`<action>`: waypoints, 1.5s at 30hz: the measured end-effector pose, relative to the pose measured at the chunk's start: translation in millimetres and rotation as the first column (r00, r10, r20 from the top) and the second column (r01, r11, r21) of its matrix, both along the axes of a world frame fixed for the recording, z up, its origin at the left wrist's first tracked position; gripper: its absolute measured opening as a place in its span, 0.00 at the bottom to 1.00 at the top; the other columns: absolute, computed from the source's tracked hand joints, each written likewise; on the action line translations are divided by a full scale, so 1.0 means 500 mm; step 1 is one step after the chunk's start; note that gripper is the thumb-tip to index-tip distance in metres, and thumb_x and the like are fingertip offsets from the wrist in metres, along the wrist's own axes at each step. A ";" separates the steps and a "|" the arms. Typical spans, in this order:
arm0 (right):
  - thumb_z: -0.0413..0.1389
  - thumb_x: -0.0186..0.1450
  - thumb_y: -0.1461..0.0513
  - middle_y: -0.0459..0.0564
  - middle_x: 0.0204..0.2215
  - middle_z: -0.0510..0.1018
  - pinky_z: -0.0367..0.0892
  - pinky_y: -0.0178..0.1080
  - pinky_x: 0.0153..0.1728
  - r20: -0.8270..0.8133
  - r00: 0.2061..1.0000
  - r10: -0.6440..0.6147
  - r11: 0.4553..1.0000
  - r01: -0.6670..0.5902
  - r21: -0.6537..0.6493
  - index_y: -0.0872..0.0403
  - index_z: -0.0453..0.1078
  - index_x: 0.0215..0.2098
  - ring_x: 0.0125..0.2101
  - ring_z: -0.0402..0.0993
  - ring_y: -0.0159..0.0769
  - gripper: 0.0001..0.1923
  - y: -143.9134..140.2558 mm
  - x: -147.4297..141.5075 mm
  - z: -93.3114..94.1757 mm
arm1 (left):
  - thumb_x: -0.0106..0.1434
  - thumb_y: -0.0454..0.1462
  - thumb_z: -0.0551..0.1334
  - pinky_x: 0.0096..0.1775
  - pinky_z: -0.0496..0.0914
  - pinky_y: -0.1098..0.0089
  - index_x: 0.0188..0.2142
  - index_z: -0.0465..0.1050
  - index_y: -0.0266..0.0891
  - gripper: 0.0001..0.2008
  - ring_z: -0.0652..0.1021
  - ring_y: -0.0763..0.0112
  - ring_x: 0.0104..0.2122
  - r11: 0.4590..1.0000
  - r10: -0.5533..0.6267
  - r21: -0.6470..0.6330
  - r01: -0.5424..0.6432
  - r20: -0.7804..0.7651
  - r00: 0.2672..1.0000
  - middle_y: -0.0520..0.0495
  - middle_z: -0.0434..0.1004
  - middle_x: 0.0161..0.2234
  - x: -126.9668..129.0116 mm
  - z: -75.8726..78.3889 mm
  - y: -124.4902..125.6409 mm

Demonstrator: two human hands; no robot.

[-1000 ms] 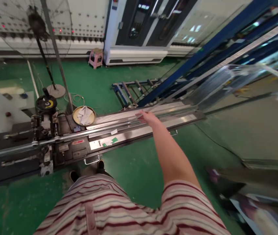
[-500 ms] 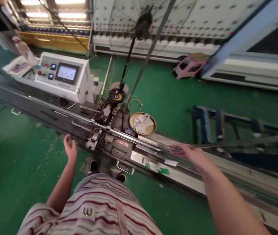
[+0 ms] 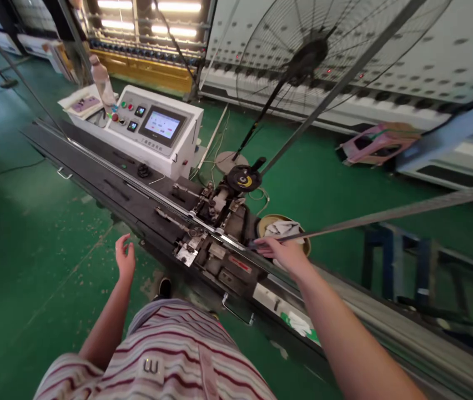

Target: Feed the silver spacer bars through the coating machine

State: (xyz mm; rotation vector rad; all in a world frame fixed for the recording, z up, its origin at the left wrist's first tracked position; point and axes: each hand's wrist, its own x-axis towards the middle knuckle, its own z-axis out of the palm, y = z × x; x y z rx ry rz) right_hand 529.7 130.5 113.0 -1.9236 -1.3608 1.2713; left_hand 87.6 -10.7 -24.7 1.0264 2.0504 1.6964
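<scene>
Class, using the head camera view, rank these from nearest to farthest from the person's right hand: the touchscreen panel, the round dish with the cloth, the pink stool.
From the right hand:
1. Round dish, just behind the hand.
2. Pink stool, far right, on the floor.
3. Touchscreen panel, far left, on the white console.

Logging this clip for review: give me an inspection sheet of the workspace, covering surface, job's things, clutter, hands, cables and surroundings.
Surface: long black machine bed on a green floor.
Job's things: long metal strip, its near end at the machine head; right end blurred.
Clutter: round dish holding a cloth; bottle by the control panel.
Hands: right hand grips the strip's end; left hand open, in the air, touching nothing.
Cables: loose loops on the floor behind the machine.
Surroundings: standing fan, pink stool, blue rack.
</scene>
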 end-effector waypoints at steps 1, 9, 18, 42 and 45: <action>0.52 0.62 0.61 0.55 0.28 0.82 0.77 0.36 0.31 -0.004 1.000 0.014 1.000 -0.014 -0.017 0.57 0.78 0.33 0.29 0.81 0.38 0.13 0.012 -0.028 -0.002 | 0.65 0.40 0.60 0.52 0.70 0.60 0.51 0.73 0.43 0.16 0.73 0.60 0.53 1.000 0.007 -0.007 -0.007 0.004 1.000 0.41 0.71 0.52 -0.014 -0.003 -0.006; 0.51 0.62 0.63 0.49 0.25 0.80 0.74 0.31 0.26 -0.019 0.997 0.077 0.997 -0.077 0.012 0.57 0.79 0.34 0.26 0.79 0.33 0.13 0.108 -0.256 -0.019 | 0.65 0.40 0.59 0.52 0.70 0.59 0.50 0.73 0.44 0.15 0.73 0.59 0.52 0.998 0.032 -0.052 -0.031 0.022 0.999 0.41 0.71 0.52 -0.119 -0.006 -0.041; 0.52 0.61 0.65 0.46 0.18 0.76 0.72 0.29 0.25 -0.178 0.984 0.012 0.998 0.000 0.069 0.59 0.79 0.34 0.20 0.75 0.29 0.12 0.171 -0.469 -0.018 | 0.61 0.37 0.63 0.58 0.67 0.53 0.52 0.73 0.43 0.18 0.71 0.57 0.57 0.982 -0.184 -0.027 0.186 0.081 0.980 0.40 0.71 0.56 -0.109 0.042 0.084; 0.54 0.67 0.52 0.56 0.49 0.79 0.77 0.41 0.44 -0.493 0.802 -0.336 0.658 0.575 0.486 0.53 0.63 0.58 0.49 0.78 0.41 0.25 -0.230 0.407 0.147 | 0.65 0.41 0.65 0.37 0.79 0.71 0.68 0.19 0.63 0.53 0.82 0.63 0.47 0.702 -0.709 0.365 0.611 0.284 0.645 0.36 0.64 0.64 0.656 0.353 0.150; 0.48 0.70 0.57 0.61 0.59 0.70 0.69 0.45 0.56 -0.471 0.681 -0.561 0.241 0.678 0.694 0.52 0.55 0.64 0.57 0.71 0.38 0.25 -0.287 0.689 0.209 | 0.66 0.41 0.65 0.38 0.79 0.69 0.68 0.19 0.61 0.52 0.82 0.63 0.47 0.664 -0.742 0.355 0.658 0.209 0.637 0.35 0.65 0.63 0.762 0.359 0.139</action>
